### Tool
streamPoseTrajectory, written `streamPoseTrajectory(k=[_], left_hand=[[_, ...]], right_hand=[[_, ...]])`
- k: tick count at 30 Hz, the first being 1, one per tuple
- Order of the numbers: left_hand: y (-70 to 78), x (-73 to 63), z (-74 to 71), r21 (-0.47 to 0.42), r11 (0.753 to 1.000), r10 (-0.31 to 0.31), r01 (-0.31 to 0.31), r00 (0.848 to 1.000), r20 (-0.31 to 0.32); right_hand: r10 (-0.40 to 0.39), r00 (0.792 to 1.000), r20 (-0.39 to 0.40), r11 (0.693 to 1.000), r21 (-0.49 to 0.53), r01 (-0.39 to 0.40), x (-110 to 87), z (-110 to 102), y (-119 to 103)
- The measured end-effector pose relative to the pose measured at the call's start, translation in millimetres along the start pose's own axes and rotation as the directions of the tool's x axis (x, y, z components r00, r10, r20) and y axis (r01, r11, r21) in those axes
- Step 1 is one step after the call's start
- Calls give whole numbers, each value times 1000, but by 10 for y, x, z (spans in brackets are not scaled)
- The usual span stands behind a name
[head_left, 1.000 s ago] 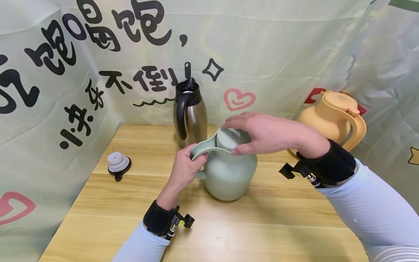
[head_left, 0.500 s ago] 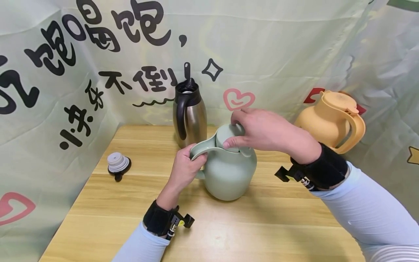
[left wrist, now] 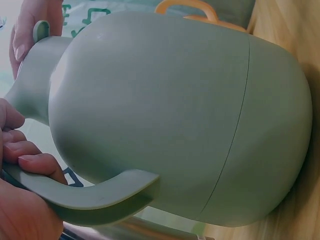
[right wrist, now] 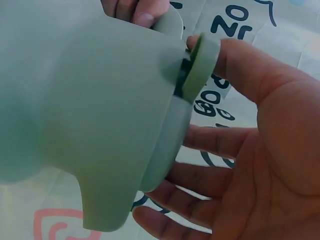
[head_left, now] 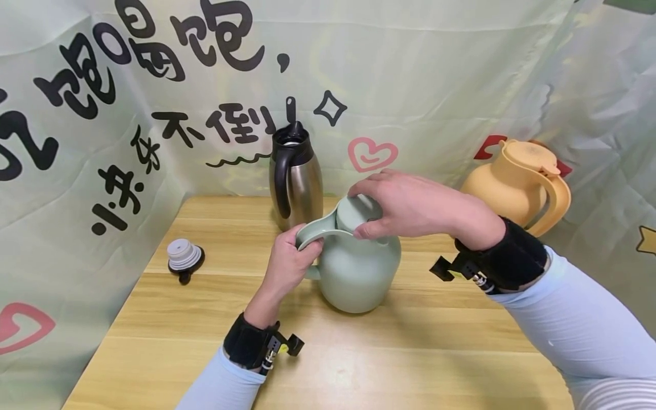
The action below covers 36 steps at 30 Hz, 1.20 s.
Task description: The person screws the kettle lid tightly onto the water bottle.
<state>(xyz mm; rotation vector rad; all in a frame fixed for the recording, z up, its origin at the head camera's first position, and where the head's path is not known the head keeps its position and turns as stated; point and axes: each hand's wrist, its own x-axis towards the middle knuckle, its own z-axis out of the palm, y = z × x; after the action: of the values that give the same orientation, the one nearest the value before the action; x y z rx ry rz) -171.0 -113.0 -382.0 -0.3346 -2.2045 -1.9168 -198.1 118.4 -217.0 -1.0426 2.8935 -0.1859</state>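
A round pale-green thermos jug (head_left: 359, 273) stands upright on the wooden table. My left hand (head_left: 292, 262) grips its handle (left wrist: 100, 197), fingers wrapped round the upper part. Over the jug's mouth, my right hand (head_left: 410, 205) holds the round green lid (head_left: 353, 213) from above, thumb at the near side and fingers at the far rim. In the right wrist view the lid (right wrist: 167, 142) sits in the neck, close to the spout (right wrist: 105, 210). There the thumb is on a raised green tab (right wrist: 202, 67) opposite the spout.
A steel jug (head_left: 302, 188) with a black handle and open top stands behind the green one. At the table's left lies its likely stopper, a white-and-black plug (head_left: 184, 256). A yellow jug (head_left: 507, 188) stands at the back right. Printed cloth (head_left: 435, 74) encloses the table.
My right hand has turned on the lid and shifted its fingers and thumb, first drawing toward the lid's near side, then reaching over its far rim again. The left hand and jug stay put.
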Motion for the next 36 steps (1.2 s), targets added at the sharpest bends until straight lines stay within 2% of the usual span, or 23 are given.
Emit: streamPoseTrajectory(k=[7, 10, 14, 17, 21, 24, 27, 30, 36], left_hand=[[21, -16, 7, 26, 1000, -7, 6, 1000, 19], [22, -19, 16, 35, 999, 0, -1, 1000, 24], [5, -16, 21, 39, 999, 8, -9, 1000, 14], [0, -18, 20, 43, 999, 10, -10, 1000, 10], [18, -27, 22, 51, 999, 4, -4, 1000, 15], [34, -34, 26, 57, 998, -9, 9, 1000, 7], [43, -40, 38, 66, 998, -21, 22, 1000, -16], [60, -51, 61, 69, 997, -19, 22, 999, -43], [83, -91, 116, 111, 993, -18, 27, 996, -82]], right_hand=[[102, 990, -101, 989, -101, -112, 49, 88, -46], [98, 988, -122, 989, -96, -110, 47, 121, -27], [-34, 997, -64, 999, 16, 35, 27, 129, 59], [-149, 989, 19, 981, 132, 146, 6, 128, 149], [-221, 969, 106, 951, 244, 190, -30, 116, 279], [-249, 962, 111, 935, 289, 208, -36, 117, 345], [-236, 970, 66, 933, 295, 207, -18, 151, 352], [-191, 982, -10, 947, 262, 187, 9, 199, 315], [-77, 984, -163, 987, 126, 98, 36, 284, 189]])
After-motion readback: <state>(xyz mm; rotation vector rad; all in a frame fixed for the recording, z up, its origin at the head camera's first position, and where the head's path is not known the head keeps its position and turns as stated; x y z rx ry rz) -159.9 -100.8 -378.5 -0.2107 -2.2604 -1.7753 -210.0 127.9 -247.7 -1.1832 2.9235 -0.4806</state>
